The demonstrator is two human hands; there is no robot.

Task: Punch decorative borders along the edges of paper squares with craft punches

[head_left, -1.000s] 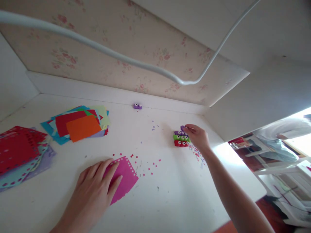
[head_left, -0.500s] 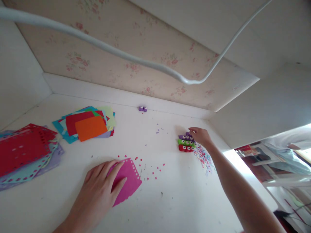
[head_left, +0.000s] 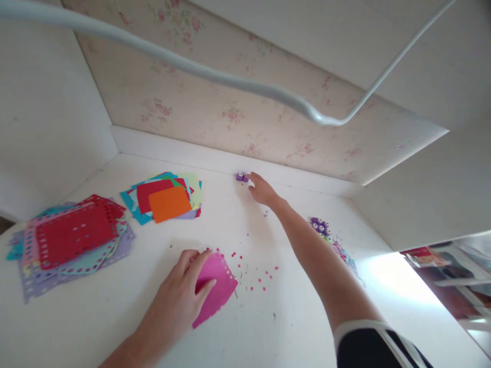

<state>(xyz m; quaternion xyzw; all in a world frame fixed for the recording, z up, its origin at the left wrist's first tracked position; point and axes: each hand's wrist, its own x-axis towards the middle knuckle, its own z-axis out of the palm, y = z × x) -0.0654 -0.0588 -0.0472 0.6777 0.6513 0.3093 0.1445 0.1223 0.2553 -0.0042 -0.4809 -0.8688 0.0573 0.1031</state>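
Observation:
My left hand (head_left: 182,291) is at the left side of a pink sheet of paper (head_left: 217,289) with punched holes along its top and right edges. The thumb lies on the paper and the fingers curl at its upper left edge, gripping it. My right hand (head_left: 264,189) reaches to the back of the table, fingers apart, fingertips at a pair of small purple craft punches (head_left: 241,177) by the wall. One punch shows a white, eye-like top; fingers partly cover the other. More craft punches (head_left: 320,225), purple and green, stand at the right, partly behind my right forearm.
A stack of coloured paper (head_left: 169,202) lies at the back left. Nearer is a pile of punched sheets (head_left: 76,235), red on top. Pink paper bits (head_left: 264,278) and a multicoloured confetti heap (head_left: 345,255) dot the table. A white cable (head_left: 230,79) crosses above.
My right hand has left the row of punches at the right and moved left to the purple pair by the wall. My left hand stays at the pink paper, its fingers now more curled.

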